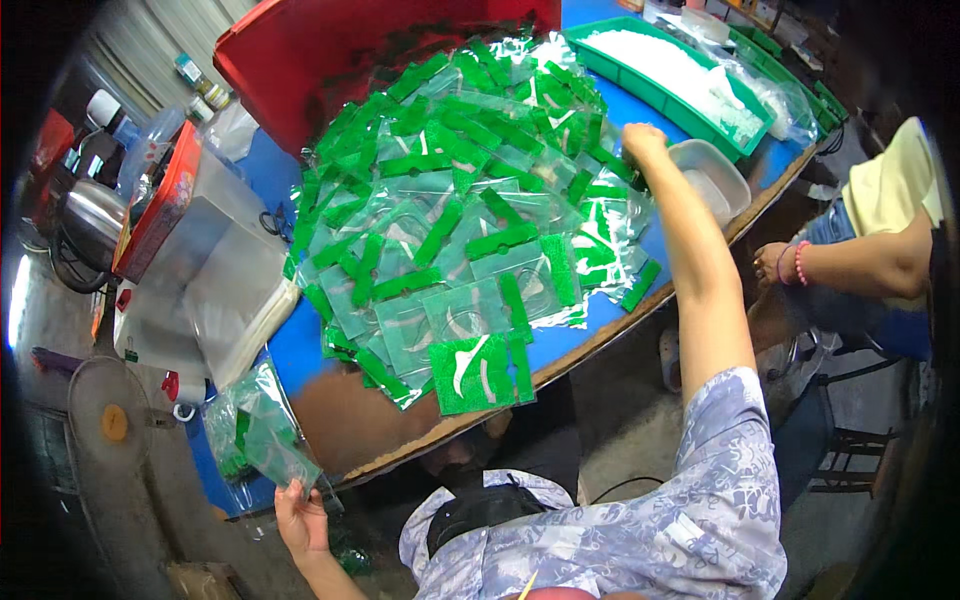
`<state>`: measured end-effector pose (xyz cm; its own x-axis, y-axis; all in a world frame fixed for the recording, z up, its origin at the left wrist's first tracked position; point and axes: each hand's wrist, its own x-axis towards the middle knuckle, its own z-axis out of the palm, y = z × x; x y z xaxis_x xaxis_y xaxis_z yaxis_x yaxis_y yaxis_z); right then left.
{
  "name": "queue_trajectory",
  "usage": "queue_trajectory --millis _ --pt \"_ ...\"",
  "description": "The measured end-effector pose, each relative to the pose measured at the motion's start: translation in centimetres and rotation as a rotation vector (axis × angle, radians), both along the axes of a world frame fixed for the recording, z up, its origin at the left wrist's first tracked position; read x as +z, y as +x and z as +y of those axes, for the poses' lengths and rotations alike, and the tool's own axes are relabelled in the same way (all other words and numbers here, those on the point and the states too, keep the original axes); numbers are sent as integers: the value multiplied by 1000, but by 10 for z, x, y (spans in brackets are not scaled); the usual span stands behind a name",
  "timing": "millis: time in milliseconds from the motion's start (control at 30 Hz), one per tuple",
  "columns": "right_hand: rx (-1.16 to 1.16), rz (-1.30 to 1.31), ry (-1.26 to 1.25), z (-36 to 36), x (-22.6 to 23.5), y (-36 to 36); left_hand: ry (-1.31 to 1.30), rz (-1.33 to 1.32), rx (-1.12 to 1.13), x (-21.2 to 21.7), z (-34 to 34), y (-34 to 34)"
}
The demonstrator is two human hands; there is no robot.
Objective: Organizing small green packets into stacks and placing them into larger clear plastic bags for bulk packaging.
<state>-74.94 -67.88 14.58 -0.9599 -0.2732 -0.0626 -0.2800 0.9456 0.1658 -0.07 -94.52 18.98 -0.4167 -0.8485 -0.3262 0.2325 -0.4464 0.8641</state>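
My left hand [302,522], low at the left, pinches the end of a clear plastic packet [287,462] with a greenish tint. That packet rests over a clear plastic bag [262,390] of similar green packets at the table's near left corner. Across the table, my right arm reaches along the pile, and my right hand [645,142] is closed at its right edge, beside a clear plastic tub [728,172]. What its fingers hold, if anything, is hidden. Between my hands spreads a large heap of flat clear packets with green cards [440,230].
A red bin [300,70] lies tipped behind the heap. A green tray [690,112] of white material stands far right. Left are a translucent box with an orange rim [165,200] and a steel kettle [92,225]. Another person's arm [860,265] rests at the right.
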Motion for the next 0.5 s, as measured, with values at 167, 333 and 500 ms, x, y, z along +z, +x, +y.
queue_trajectory --millis 167,333,500 --pt "45 118 -51 -8 -9 -8 63 42 38 -3 5 -7" --pt "-188 220 -492 5 44 2 81 139 105 -7 6 -27" --pt "37 476 -612 19 125 34 102 204 -79 -16 11 -56"
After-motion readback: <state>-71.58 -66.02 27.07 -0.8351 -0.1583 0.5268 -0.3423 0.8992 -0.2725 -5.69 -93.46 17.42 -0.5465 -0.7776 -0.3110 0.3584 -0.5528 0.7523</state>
